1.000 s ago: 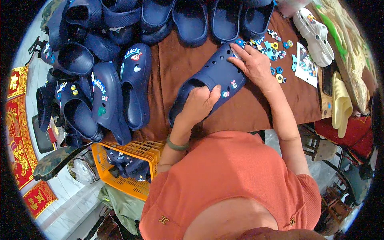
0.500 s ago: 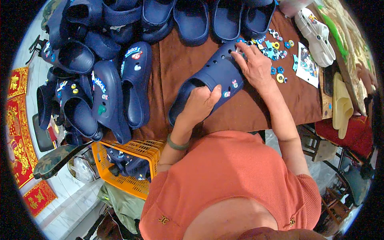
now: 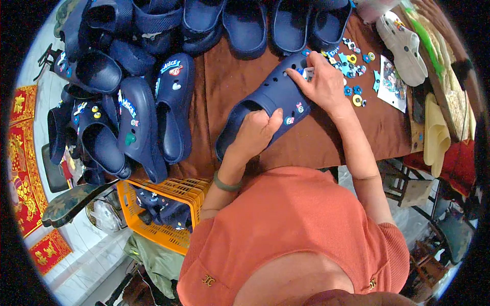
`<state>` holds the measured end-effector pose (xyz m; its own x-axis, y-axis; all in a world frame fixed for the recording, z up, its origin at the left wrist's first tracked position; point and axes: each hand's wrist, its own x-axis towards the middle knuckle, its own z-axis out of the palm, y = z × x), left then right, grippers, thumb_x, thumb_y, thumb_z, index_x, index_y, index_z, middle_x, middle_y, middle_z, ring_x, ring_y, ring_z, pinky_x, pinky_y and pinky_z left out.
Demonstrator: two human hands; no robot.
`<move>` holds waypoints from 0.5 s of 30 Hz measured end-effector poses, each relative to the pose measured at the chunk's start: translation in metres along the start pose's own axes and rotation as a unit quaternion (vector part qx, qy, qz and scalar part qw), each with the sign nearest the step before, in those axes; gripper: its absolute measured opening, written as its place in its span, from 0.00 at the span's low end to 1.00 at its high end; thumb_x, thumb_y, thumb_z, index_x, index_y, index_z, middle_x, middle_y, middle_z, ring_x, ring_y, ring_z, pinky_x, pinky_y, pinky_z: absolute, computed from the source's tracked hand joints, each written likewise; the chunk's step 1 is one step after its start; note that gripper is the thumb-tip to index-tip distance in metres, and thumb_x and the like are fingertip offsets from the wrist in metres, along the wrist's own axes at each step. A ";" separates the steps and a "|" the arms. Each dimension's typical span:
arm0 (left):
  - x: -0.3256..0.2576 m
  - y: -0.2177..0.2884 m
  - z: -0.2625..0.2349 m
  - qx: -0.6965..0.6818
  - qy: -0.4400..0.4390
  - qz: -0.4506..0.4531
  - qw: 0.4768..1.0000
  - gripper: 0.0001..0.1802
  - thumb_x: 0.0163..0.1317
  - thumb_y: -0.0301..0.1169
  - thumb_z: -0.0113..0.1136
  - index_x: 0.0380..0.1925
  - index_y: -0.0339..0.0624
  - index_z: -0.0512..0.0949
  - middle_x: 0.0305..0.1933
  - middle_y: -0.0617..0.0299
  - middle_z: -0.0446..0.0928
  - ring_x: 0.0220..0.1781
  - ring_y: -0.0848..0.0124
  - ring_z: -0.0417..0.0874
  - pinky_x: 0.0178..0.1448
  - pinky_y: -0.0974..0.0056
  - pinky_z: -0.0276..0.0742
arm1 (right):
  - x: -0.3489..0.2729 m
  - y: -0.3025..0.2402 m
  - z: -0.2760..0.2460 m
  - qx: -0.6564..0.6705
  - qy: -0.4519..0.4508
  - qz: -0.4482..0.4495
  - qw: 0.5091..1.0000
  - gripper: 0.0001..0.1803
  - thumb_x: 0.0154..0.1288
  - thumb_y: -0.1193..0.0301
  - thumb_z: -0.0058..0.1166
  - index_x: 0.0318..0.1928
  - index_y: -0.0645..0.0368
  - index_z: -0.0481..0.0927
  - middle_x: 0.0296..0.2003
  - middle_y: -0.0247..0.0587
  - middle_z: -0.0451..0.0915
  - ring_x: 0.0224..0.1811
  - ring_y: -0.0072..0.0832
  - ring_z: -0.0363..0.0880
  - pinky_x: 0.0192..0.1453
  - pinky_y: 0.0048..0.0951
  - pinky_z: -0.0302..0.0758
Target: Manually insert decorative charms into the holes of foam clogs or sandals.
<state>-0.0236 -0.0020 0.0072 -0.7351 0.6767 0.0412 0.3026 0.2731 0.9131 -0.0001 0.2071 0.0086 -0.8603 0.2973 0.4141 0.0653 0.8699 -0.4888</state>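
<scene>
A navy clog (image 3: pixel 270 94) lies tilted across the brown cloth in front of me, its toe pointing away to the right. My left hand (image 3: pixel 256 132) is closed on its side at the foot opening, with the thumb up and the fingers partly hidden inside. At the toe is my right hand (image 3: pixel 327 86), its thumb and fingers curled around a small white-and-blue shoe charm (image 3: pixel 308 73) against the clog's top. The hand covers part of that charm. Two small pink-and-white round charms (image 3: pixel 289 120) sit on the clog's near side.
Loose charms (image 3: pixel 352 58) are scattered right of the toe, beside a printed card (image 3: pixel 392 84) and a white clog (image 3: pixel 403 48). Several navy clogs (image 3: pixel 244 28) line the back and left. An orange basket (image 3: pixel 199 196) stands below the table's near edge; beige slippers (image 3: pixel 436 135) lie far right.
My right hand has shifted slightly at the toe; its thumb has drawn back left and the white-and-blue charm now shows between thumb and fingers. My left hand and the clog stay in place.
</scene>
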 end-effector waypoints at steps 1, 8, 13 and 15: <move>0.000 0.001 -0.001 -0.004 -0.003 -0.005 1.000 0.22 0.66 0.37 0.50 0.19 0.29 0.72 0.20 0.37 0.70 0.25 0.44 0.77 0.29 0.50 0.69 | 0.000 0.000 0.001 -0.011 0.036 -0.032 0.999 0.23 0.54 0.53 0.65 0.33 0.58 0.72 0.30 0.44 0.75 0.29 0.42 0.80 0.29 0.38 0.75; 0.002 0.005 -0.002 -0.001 -0.017 -0.022 1.000 0.21 0.66 0.36 0.49 0.19 0.30 0.72 0.20 0.37 0.70 0.24 0.44 0.77 0.29 0.50 0.69 | 0.002 0.007 0.006 0.051 0.049 -0.060 0.996 0.18 0.56 0.57 0.64 0.32 0.57 0.73 0.31 0.40 0.73 0.28 0.41 0.79 0.29 0.38 0.75; 0.001 0.003 -0.002 -0.008 -0.019 -0.001 1.000 0.20 0.66 0.35 0.50 0.20 0.30 0.72 0.20 0.38 0.70 0.24 0.45 0.76 0.29 0.51 0.68 | 0.005 0.004 0.004 0.022 0.015 -0.070 0.997 0.15 0.57 0.60 0.62 0.31 0.56 0.73 0.30 0.40 0.72 0.26 0.41 0.78 0.27 0.38 0.75; 0.000 0.002 0.000 -0.027 -0.003 0.007 1.000 0.19 0.66 0.35 0.50 0.21 0.30 0.72 0.20 0.38 0.70 0.23 0.45 0.76 0.28 0.51 0.68 | 0.004 0.003 0.004 0.024 0.024 -0.066 0.997 0.15 0.57 0.60 0.62 0.31 0.56 0.73 0.30 0.40 0.72 0.26 0.41 0.78 0.27 0.38 0.75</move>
<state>-0.0230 -0.0011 0.0084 -0.7266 0.6851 0.0524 0.2799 0.2255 0.9332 -0.0052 0.2095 0.0053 -0.8348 0.2008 0.5127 -0.0726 0.8828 -0.4641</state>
